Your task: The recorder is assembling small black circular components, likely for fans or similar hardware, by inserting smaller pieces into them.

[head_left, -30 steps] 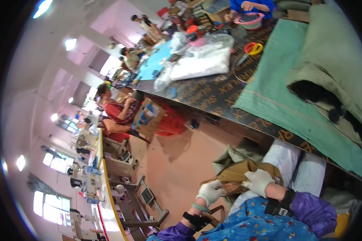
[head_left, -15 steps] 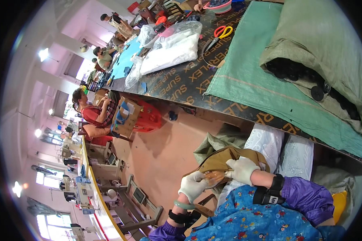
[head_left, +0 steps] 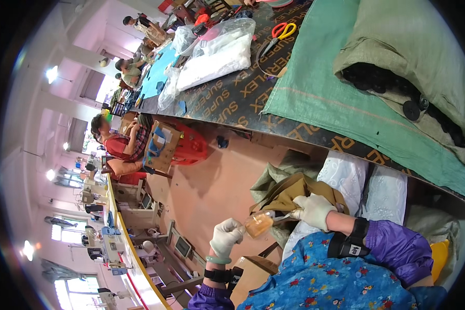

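Both my hands wear white gloves and are raised over my lap. My left hand (head_left: 226,235), with a green bangle and a black wrist strap, pinches a small translucent amber piece (head_left: 258,223). My right hand (head_left: 315,210) is closed on a thin silvery piece (head_left: 285,217) that meets the amber piece's right end. Just behind the hands, a crumpled khaki cloth bag (head_left: 289,190) lies on my white-trousered knees. What the two pieces are stays too small to tell.
A dark printed table (head_left: 227,98) runs along the top with a green cloth (head_left: 336,88), an olive sack of black round parts (head_left: 398,88), red-and-yellow scissors (head_left: 279,33) and bags of white material (head_left: 214,59). Other people (head_left: 120,144) sit at left near a cardboard box (head_left: 163,147). Sewing machines (head_left: 106,237) line the lower left.
My hands have come up out of the khaki bag, and the amber piece now shows between them. The view has swung, bringing the table closer.
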{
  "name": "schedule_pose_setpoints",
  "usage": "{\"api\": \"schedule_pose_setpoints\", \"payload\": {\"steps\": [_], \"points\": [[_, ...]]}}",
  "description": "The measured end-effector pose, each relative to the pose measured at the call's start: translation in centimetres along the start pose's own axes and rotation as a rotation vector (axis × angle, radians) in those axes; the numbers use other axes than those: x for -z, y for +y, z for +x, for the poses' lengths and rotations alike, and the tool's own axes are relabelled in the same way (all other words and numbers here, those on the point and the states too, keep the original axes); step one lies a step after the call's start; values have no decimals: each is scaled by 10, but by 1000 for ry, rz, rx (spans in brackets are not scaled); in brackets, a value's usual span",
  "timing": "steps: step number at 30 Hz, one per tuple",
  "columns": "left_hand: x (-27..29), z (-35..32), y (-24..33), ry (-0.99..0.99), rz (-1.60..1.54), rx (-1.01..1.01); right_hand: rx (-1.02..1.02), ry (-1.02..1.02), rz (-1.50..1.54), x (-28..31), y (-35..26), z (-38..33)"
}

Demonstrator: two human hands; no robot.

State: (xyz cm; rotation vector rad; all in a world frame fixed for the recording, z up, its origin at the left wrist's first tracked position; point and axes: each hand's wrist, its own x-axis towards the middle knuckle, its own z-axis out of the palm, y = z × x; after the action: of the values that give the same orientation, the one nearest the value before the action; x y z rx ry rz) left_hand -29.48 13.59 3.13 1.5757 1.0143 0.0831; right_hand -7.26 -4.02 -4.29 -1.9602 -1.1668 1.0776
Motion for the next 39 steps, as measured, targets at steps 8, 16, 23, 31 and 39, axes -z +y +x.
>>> {"api": "schedule_pose_setpoints", "payload": {"steps": [8,16,23,31,39], "points": [[29,18,-26,196,55,-121,8,28,-9,0,3,-1],[42,22,-39,256,-99,-224,15,30,1,-4,6,0],[37,36,-61,248,411,-189,14,45,23,-4,10,2],[-12,41,-65,131,447,-158,129,101,506,-15,30,8],[-84,45,-20,-18,325,-200,148,122,585,-20,38,16]]}}
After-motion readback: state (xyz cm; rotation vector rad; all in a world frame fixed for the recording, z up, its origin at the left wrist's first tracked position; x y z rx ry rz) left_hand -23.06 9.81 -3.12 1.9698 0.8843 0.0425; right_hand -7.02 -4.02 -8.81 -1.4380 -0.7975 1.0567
